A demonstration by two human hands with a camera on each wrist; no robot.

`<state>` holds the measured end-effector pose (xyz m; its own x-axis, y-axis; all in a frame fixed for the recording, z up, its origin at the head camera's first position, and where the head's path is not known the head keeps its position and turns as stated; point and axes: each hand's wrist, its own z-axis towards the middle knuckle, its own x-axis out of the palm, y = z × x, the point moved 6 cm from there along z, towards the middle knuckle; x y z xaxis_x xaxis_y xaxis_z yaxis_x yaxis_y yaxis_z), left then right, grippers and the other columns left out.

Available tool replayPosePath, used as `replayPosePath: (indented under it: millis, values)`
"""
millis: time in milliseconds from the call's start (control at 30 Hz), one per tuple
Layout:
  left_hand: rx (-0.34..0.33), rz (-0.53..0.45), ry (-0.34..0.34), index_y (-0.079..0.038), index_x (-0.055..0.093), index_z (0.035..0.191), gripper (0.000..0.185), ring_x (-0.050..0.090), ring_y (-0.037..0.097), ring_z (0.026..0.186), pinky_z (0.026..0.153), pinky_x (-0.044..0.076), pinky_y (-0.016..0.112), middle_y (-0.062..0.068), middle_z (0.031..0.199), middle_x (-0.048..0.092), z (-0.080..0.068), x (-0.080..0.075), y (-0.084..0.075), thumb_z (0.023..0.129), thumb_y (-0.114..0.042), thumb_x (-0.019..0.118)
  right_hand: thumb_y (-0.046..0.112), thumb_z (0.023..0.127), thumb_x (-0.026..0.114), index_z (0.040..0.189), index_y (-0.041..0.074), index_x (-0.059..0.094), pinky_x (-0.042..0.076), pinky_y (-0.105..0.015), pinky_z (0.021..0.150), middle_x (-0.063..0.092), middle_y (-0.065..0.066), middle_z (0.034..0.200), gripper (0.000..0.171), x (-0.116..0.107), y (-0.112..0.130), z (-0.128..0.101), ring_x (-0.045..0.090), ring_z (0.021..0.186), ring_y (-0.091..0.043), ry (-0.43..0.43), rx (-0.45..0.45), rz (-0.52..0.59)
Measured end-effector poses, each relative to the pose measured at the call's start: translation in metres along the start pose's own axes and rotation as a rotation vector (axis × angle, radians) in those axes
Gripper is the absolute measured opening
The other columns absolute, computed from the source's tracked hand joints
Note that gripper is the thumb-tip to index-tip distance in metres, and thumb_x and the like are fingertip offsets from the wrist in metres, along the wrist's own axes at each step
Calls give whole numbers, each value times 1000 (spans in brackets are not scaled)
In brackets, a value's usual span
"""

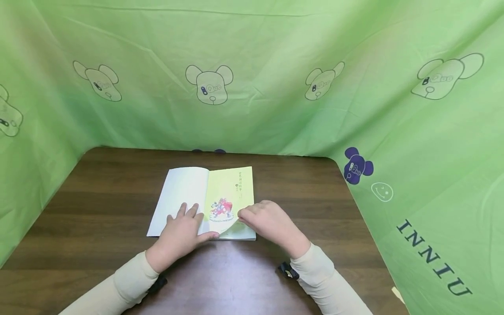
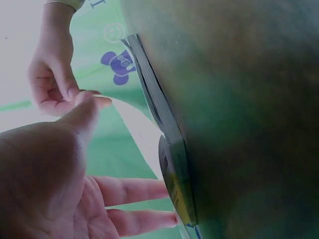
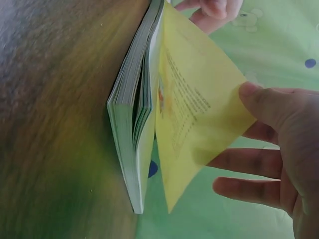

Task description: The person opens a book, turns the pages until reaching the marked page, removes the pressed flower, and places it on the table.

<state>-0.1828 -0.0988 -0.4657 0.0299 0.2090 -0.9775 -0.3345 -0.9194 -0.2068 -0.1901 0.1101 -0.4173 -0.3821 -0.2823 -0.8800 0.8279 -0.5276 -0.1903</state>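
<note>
Book (image 1: 204, 199) lying open on the brown table (image 1: 98, 205), at the middle of the head view, slightly below centre. Left-hand leaf blank and pale; right-hand leaf yellow-green, with a small red picture and a column of dark print near its upper right corner.

Left hand (image 1: 182, 232) resting flat on the lower part of the blank leaf, fingers straight and spread, thumb stretched toward the spine at the book's bottom edge. In the left wrist view, same palm (image 2: 45, 179) filling the lower left of the frame, fingers extended toward the book's edge (image 2: 172, 164).

Right hand (image 1: 267, 221) at the lower right corner of the book, thumb and fingers pinched together on the corner of the yellow page (image 1: 228, 197), that corner lifted and curled off the stack. In the right wrist view, yellow page (image 3: 199, 114) raised clear of the thick block of pages (image 3: 132, 119), thumb (image 3: 259, 99) pressed on its outer corner, other fingers behind it.

Cream sleeves (image 1: 130, 284) on both arms, at the bottom of the head view. Green cloth (image 1: 275, 65) with printed bear heads hung behind and to both sides of the table, dark lettering at lower right.
</note>
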Motion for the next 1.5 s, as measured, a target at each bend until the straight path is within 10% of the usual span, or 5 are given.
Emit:
replayPosePath:
  millis: [500,700,900,1133,1500]
  values:
    - [34,38,-136,-4,72,109,52,58,50,124,71,56,63,21,134,65,-3,-1,-7,88,-52,75,25,101,63,116,11,70,59,-36,84,77,-1,112,22,-21,-13,-2,73,104,-17,-206,156,5]
    - [9,-3,-175,0,54,142,74,60,49,123,74,58,60,23,136,63,-1,-4,-5,88,-46,77,22,94,69,115,10,69,60,-38,72,77,-4,104,24,-18,-26,-5,75,92,-21,-220,374,34]
    - [-15,-73,-250,-6,10,164,110,58,45,127,68,59,55,28,149,50,-1,-10,-1,87,-41,80,27,94,72,116,12,71,59,-42,81,75,-6,117,27,2,-33,-10,72,104,-23,72,525,147]
    - [-30,-21,-334,-8,12,164,117,37,53,142,52,55,48,29,166,16,-2,-17,1,79,-32,88,42,97,68,148,13,55,29,-56,121,41,-12,162,60,34,-15,-20,39,149,-33,529,307,325]
    - [76,72,-300,-15,25,163,108,14,47,154,109,20,81,19,170,16,1,-19,0,77,-27,89,51,94,69,151,14,52,22,-63,121,38,-8,164,71,43,-6,-24,33,152,-37,592,255,361]
